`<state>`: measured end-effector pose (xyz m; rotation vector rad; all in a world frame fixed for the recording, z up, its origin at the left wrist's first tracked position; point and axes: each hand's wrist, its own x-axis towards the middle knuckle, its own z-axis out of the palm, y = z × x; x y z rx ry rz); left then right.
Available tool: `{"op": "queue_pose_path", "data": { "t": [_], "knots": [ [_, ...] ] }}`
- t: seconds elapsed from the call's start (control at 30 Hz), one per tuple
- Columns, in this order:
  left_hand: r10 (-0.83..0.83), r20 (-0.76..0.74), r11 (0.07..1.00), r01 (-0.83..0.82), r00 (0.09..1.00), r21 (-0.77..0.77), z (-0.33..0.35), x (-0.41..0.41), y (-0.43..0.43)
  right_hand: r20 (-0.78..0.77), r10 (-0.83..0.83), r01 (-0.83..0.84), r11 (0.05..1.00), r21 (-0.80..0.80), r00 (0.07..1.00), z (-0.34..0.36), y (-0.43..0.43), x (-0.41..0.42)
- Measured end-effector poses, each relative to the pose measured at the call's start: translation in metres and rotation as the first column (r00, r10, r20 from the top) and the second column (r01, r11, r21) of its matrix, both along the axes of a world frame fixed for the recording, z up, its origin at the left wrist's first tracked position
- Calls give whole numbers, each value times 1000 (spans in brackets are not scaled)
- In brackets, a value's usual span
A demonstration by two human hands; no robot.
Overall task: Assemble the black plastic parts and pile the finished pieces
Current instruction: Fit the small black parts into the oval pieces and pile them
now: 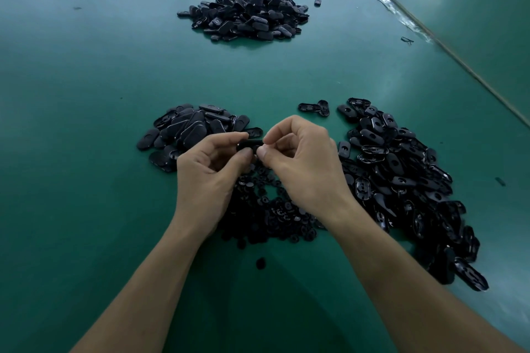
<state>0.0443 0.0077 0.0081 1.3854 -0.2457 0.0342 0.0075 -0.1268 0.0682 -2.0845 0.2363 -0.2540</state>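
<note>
Both hands meet over the green table and pinch one small black plastic piece (250, 144) between thumbs and forefingers. My left hand (209, 169) grips its left end, my right hand (301, 160) its right end. Under the hands lies a heap of small round black parts (266, 215). To the left sits a pile of oval black shells (186, 132). On the right a long pile of open oval shells with holes (407, 180) stretches toward me. A big pile of black pieces (246, 11) rests far back at centre.
Two loose shells (314, 107) lie just beyond my right hand, and one round part (260, 263) lies near my forearms. A seam (447, 49) separates this green table (86, 123) from another on the right. Orange stools and a bag stand at the far edge.
</note>
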Motion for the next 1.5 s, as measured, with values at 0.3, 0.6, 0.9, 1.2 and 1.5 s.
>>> {"op": "queue_pose_path", "data": {
  "t": [0.3, 0.6, 0.9, 1.2, 1.5],
  "knots": [
    [11, -8, 1000, -11, 1000, 26, 3, -2, -1, 18, -3, 5, 996, -86, 1000, -1, 1, 1],
    [20, 3, 998, -20, 1000, 55, 4, -3, -1, 52, 34, -23, 982, -187, 998, 0, 3, 2],
    [-24, 6, 995, 23, 1000, 93, 3, -2, 0, -7, 75, -74, 958, -278, 997, 3, 1, 5],
    [-39, 5, 992, 38, 999, 124, 2, -2, 1, -25, 83, -87, 976, -199, 996, 4, -3, 8],
    [-52, -19, 987, 54, 998, 149, 3, -1, 1, 52, -45, 55, 974, -218, 998, -6, 5, 4]
  ]
}}
